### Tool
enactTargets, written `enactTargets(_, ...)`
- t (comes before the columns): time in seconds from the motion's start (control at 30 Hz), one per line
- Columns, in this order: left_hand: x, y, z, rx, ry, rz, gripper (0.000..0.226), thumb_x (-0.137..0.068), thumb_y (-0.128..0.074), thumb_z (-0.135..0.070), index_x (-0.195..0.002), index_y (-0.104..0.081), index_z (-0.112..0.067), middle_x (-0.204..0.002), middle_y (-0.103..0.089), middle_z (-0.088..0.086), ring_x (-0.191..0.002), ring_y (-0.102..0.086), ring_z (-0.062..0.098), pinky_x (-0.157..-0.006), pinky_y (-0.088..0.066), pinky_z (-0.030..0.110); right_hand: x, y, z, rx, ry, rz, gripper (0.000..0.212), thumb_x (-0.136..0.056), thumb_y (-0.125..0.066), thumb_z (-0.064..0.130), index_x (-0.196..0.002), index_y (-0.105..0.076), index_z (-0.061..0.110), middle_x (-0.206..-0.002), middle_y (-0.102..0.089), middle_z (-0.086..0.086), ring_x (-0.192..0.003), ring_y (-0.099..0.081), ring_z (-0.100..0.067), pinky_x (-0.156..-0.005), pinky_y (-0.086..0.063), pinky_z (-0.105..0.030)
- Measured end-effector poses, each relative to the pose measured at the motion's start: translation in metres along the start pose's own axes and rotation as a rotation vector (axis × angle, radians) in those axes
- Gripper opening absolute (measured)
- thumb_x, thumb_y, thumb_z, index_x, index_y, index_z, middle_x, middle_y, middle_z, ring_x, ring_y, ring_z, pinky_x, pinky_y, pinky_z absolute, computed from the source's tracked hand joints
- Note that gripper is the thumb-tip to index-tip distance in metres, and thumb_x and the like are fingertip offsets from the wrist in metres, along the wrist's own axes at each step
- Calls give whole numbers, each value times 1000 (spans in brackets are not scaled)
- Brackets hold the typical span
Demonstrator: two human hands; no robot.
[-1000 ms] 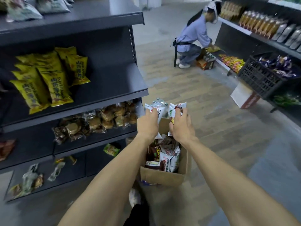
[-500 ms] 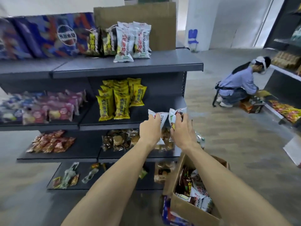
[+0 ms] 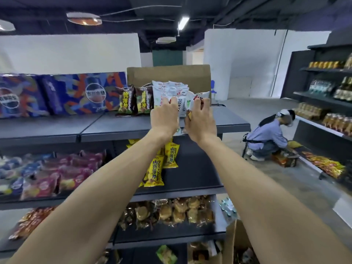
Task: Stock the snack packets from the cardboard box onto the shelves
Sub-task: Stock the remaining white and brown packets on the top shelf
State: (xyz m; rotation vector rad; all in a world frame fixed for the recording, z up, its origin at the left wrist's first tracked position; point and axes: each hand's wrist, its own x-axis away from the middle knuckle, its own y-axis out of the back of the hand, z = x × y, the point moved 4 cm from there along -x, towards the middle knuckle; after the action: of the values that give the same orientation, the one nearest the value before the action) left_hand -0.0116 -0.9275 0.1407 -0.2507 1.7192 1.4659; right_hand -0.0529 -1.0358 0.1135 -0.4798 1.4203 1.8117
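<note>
Both my arms reach up to the dark top shelf (image 3: 232,122). My left hand (image 3: 165,116) grips a white snack packet (image 3: 182,106) and my right hand (image 3: 200,121) grips another white packet (image 3: 198,98) beside it. They are held just in front of a row of like white packets (image 3: 169,88) standing on that shelf, next to two dark brown packets (image 3: 136,101). Only a flap of the cardboard box (image 3: 231,242) shows at the bottom right, by the floor.
A large cardboard sheet (image 3: 167,73) stands behind the top-shelf packets. Yellow packets (image 3: 158,168) hang on the shelf below, wrapped cakes (image 3: 171,210) lower still. Blue drink packs (image 3: 66,92) fill the top left. A person (image 3: 268,137) crouches in the aisle by the right-hand shelving (image 3: 323,103).
Both hands have lifted the two white packets from the box up to the top shelf. My view has tilted up from the floor to the shelves.
</note>
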Motion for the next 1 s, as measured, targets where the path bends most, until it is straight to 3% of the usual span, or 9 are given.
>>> enactTargets(0.13, -21, -6, 17, -1, -7, -7, 35, -89, -64, -24, -119, -49, -14, -111, -55, 11, -77, -67, 31, -54, -39, 31, -17, -11, 12, -20, -18, -3, 54, -92, -59, 21, -137, -34, 7, -136, -34, -17, -110, -47, -37, -80, -53, -45)
enactTargets(0.3, -40, -19, 24, -13, 21, -31, 56, -89, -61, -19, -139, -36, -19, -122, -51, 12, -82, -66, 31, -57, -38, 34, -43, -31, 16, -7, 49, -10, 65, -93, -56, 27, -146, -26, 5, -140, -32, -17, -111, -44, -34, -87, -51, -44)
enactTargets(0.53, -63, -53, 25, -59, 67, 28, 56, -90, -61, -23, -139, -34, -21, -125, -50, 11, -90, -64, 31, -64, -46, 36, -73, -71, 2, -37, 58, 104, 81, -93, -58, 31, -155, -8, 12, -139, -25, -18, -109, -41, -38, -84, -52, -48)
enactTargets(0.63, -73, -71, 25, -80, 85, 52, 56, -89, -61, -18, -138, -35, -21, -125, -49, 12, -94, -63, 30, -61, -45, 35, -85, -85, 0, -45, 92, 136, 84, -93, -58, 31, -156, -4, 17, -138, -23, -19, -107, -40, -39, -84, -50, -49)
enactTargets(0.83, -86, -101, 27, -89, 110, 34, 57, -88, -59, -17, -140, -37, -20, -128, -50, 15, -91, -63, 31, -54, -42, 34, -109, -108, -4, -67, 52, 127, 81, -95, -54, 28, -155, -4, 9, -141, -24, -20, -108, -41, -40, -81, -50, -51)
enactTargets(0.93, -87, -121, 31, -71, 105, -38, 57, -88, -58, -22, -142, -39, -19, -129, -50, 18, -92, -60, 33, -47, -43, 33, -114, -126, -9, -72, 12, 146, 78, -98, -49, 34, -155, -3, 6, -147, -19, -19, -112, -39, -41, -81, -51, -53)
enactTargets(1.0, -85, -138, 32, -56, 94, -65, 60, -90, -55, -29, -145, -35, -18, -132, -45, 18, -100, -56, 35, -52, -48, 36, -112, -141, -16, -61, -19, 172, 78, -99, -46, 39, -155, -1, 9, -153, -10, -18, -118, -37, -43, -84, -49, -52)
